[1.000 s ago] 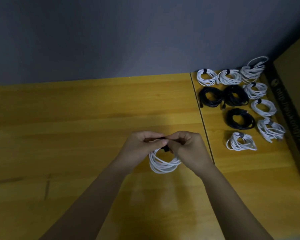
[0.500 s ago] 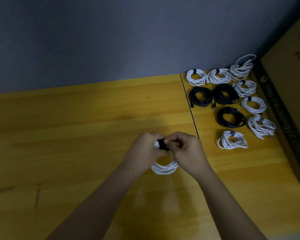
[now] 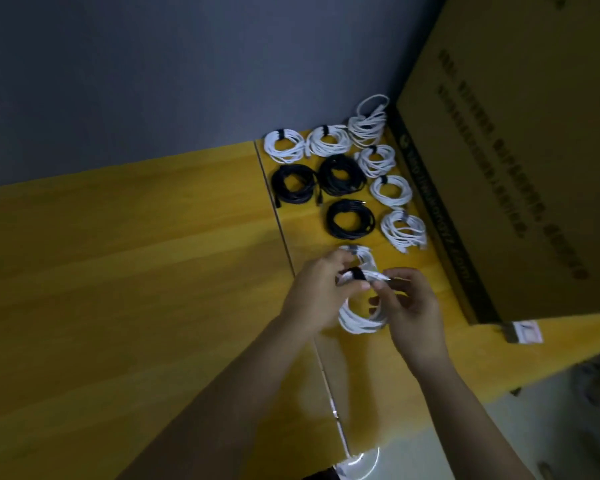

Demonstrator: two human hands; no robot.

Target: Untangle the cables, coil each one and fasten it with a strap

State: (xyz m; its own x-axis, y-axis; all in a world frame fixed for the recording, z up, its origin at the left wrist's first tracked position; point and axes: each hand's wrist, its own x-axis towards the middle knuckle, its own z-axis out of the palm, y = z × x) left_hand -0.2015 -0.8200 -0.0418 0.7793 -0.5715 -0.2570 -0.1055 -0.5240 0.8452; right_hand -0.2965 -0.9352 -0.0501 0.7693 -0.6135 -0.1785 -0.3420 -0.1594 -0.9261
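Holding the white coil (image 3: 359, 318) at lower centre of the frame, we pinch its black strap (image 3: 354, 273) with our left hand (image 3: 317, 294); our right hand (image 3: 407, 306) pinches the coil's upper right side. Finished bundles (image 3: 347, 188) lie toward upper right, nearer our right hand.

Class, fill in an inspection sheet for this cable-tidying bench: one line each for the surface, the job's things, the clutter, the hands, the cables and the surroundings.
Surface: yellow wooden table, a seam running front to back.
Job's things: white coil held above the table, black strap round its top.
Clutter: small white label at the box corner.
Hands: left hand grips the coil at the strap; right hand pinches the cable end beside the strap.
Cables: finished white coils and black coils lie in rows behind the hands.
Surroundings: cardboard box on the right, grey wall behind.
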